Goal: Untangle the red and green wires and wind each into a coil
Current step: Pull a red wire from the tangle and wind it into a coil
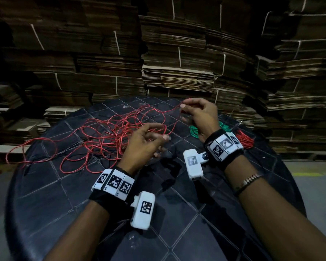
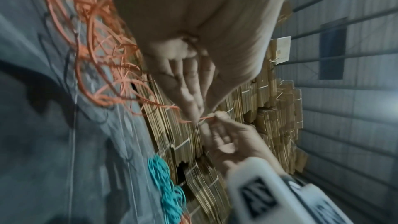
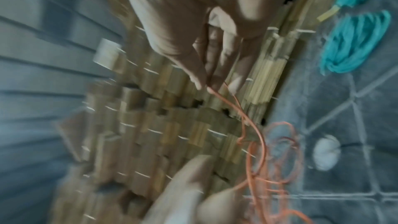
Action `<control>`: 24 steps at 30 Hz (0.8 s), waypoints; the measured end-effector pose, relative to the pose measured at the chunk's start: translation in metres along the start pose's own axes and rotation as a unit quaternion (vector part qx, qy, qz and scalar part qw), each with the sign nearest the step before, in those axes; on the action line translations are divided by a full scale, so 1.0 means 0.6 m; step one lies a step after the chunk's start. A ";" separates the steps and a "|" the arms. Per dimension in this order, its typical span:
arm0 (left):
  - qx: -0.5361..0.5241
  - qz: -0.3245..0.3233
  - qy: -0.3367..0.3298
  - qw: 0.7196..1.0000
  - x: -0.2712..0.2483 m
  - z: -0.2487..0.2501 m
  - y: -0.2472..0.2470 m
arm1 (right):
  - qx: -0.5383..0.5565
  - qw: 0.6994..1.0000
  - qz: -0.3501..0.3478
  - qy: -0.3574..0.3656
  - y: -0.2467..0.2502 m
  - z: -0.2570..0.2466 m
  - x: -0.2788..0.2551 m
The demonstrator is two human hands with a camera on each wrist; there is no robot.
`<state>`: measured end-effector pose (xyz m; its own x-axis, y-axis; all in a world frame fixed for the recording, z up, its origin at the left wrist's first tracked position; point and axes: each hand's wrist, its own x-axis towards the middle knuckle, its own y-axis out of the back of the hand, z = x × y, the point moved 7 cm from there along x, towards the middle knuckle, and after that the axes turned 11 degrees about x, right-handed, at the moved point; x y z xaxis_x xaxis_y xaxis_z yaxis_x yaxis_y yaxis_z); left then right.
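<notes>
Red wire (image 1: 109, 132) — loose tangle sprawled across the table, green wire (image 1: 194, 131) — apparently coiled, far right side

Loose wire tangle (image 1: 109, 134) spread over table (image 1: 83, 204) left-centre to far, two wound coils (image 1: 194, 131) and (image 1: 244, 139) at right edge, both hands (image 1: 145, 140) (image 1: 201, 113) over centre, cardboard stacks (image 1: 177, 63) behind table.
</notes>
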<state>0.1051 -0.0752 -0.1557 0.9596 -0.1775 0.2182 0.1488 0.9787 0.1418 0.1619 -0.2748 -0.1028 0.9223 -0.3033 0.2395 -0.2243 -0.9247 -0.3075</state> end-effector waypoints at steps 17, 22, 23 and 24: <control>0.028 0.046 0.066 0.996 0.018 -0.041 0.013 | 0.072 0.902 -0.207 -0.372 -0.037 0.107 -0.167; -0.058 0.027 0.047 0.997 0.009 -0.014 0.006 | 0.004 0.882 -0.364 -0.301 -0.072 0.085 -0.217; -0.048 0.036 0.021 0.998 0.009 -0.006 0.011 | -0.015 0.880 -0.371 -0.296 -0.068 0.084 -0.219; -0.030 0.041 -0.013 0.999 0.009 0.002 0.014 | -0.036 0.881 -0.368 -0.294 -0.061 0.086 -0.217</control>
<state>0.1114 -0.0678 -0.1522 0.9626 -0.0983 0.2526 0.0845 0.9943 0.0649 0.0664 -0.1896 -0.1702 0.8249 0.5374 -0.1752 0.5038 -0.8396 -0.2031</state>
